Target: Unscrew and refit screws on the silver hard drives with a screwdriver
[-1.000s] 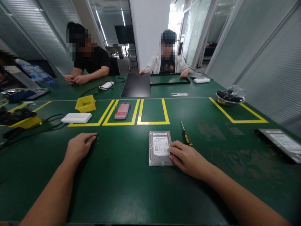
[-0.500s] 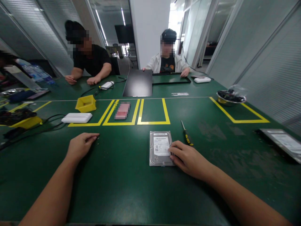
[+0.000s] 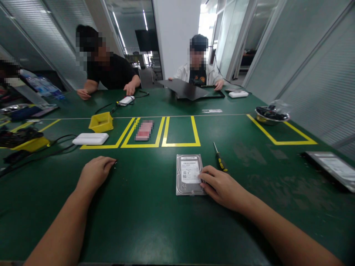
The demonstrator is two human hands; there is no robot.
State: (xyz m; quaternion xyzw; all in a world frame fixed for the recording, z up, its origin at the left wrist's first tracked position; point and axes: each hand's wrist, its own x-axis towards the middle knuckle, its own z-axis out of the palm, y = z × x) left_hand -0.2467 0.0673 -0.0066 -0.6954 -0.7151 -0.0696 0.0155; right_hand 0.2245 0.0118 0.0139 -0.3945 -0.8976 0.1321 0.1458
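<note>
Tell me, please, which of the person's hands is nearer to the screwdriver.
Right. The right hand, at the right edge of the hard drive, is just on the near side of the screwdriver; the left hand is well to its left, past the hard drive.

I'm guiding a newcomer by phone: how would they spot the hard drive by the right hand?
On the green table, find the right hand. The hard drive lies flat at its fingertips, left of the screwdriver. Unlike the labelled metal device at far right, a hand touches it.
</note>
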